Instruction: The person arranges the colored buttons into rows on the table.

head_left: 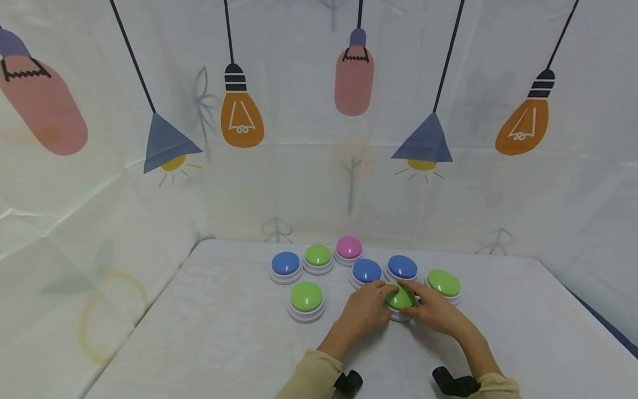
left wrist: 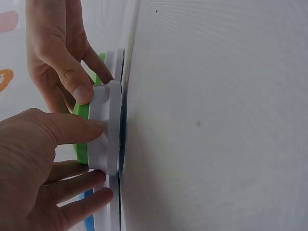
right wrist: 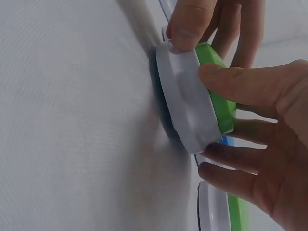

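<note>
Both hands hold one round push button (head_left: 400,299) with a green dome and a white base. My left hand (head_left: 366,307) grips its left side, thumb on the white base (left wrist: 102,151) in the left wrist view. From the other side my right hand (head_left: 438,311) grips it, the thumb lying at the seam of dome and base in the right wrist view. The base stands close over the white tabletop. Just behind it are two blue buttons, one to the left (head_left: 366,270) and one nearly straight behind (head_left: 402,266). A green button (head_left: 443,283) sits beyond my right fingers.
Farther left on the white table (head_left: 214,327) stand a blue button (head_left: 286,263), two green ones, one behind (head_left: 318,255) and one nearer (head_left: 306,297), and a pink button (head_left: 349,247) at the back. A lamp-printed sheet (head_left: 304,183) hangs behind the table's far edge.
</note>
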`<state>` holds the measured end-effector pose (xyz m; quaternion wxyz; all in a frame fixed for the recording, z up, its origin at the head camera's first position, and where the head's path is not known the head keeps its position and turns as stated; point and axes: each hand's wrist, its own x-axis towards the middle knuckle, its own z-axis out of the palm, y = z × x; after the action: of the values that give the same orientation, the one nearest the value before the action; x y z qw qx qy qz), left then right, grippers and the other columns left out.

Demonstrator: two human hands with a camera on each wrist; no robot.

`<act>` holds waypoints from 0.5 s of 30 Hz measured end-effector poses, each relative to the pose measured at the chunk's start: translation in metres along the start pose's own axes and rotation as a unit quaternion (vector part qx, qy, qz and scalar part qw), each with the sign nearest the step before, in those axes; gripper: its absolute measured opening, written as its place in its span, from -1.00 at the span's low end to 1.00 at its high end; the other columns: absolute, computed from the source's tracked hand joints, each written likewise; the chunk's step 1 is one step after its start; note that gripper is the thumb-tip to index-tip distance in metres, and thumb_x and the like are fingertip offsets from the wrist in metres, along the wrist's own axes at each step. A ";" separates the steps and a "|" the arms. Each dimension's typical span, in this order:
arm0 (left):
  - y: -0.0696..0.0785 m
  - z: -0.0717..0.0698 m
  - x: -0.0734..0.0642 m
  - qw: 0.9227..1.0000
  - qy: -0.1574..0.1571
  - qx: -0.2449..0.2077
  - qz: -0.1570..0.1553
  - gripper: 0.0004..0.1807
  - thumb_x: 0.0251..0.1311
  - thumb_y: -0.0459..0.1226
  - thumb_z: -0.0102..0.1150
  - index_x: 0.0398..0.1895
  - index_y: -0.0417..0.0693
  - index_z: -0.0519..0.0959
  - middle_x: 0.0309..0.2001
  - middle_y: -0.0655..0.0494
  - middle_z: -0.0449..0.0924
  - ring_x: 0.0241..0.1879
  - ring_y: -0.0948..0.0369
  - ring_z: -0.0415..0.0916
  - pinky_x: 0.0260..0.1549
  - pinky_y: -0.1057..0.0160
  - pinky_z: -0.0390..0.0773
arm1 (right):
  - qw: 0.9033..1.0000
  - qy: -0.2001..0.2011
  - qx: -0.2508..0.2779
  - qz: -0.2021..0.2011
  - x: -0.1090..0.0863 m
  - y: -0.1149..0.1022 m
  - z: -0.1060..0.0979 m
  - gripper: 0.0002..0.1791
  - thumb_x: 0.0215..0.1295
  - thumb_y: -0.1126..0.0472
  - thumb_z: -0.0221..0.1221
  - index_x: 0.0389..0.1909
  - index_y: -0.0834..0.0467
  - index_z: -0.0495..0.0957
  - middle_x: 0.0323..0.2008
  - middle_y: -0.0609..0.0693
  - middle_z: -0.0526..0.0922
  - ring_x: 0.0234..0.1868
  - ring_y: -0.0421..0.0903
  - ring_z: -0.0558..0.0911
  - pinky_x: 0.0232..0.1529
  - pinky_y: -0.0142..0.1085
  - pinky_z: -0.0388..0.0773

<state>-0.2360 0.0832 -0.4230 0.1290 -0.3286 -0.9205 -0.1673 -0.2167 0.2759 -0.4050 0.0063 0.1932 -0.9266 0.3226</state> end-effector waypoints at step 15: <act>-0.008 -0.011 -0.006 0.998 0.047 0.026 0.039 -0.44 0.12 -0.17 0.37 0.26 0.16 0.55 0.22 0.17 0.57 0.05 0.24 0.61 -0.11 0.34 0.63 | 0.999 0.022 -0.039 -0.020 -0.001 -0.018 -0.007 -0.31 0.24 0.19 0.31 0.34 0.34 0.35 0.29 0.33 0.45 0.28 0.35 0.43 0.24 0.22 0.37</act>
<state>-0.2349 0.0698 -0.4163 0.1872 -0.3526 -0.9039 -0.1539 -0.2098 0.2679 -0.3888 0.0403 0.2040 -0.9340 0.2904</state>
